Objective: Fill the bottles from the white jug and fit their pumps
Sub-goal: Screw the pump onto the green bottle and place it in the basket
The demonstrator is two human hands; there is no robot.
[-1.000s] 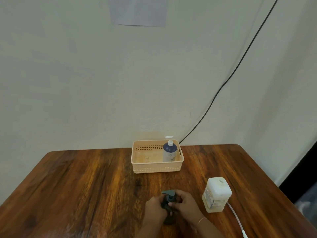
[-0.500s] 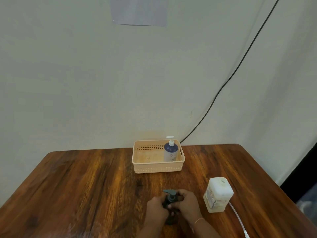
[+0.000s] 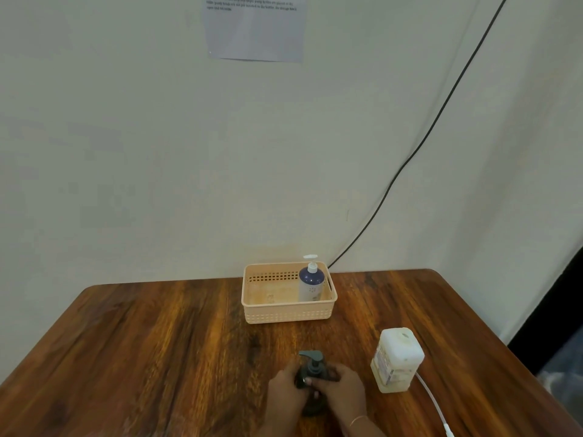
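The dark bottle (image 3: 310, 402) stands upright on the table near my edge, wrapped between my left hand (image 3: 285, 394) and my right hand (image 3: 342, 393), so only its base and shoulder show. Its grey pump (image 3: 311, 361) sits on top, nozzle pointing left; I think it is seated on the neck, though my fingers hide the collar. The white jug (image 3: 397, 359) stands upright just to my right, square-shouldered, labelled on its left face. The blue-and-white bottle (image 3: 311, 283), white pump (image 3: 310, 262) fitted, stands upright in the basket's right end.

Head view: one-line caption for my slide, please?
Both hands, left hand and right hand, grip the dark pump bottle beside the white jug on the wooden table.
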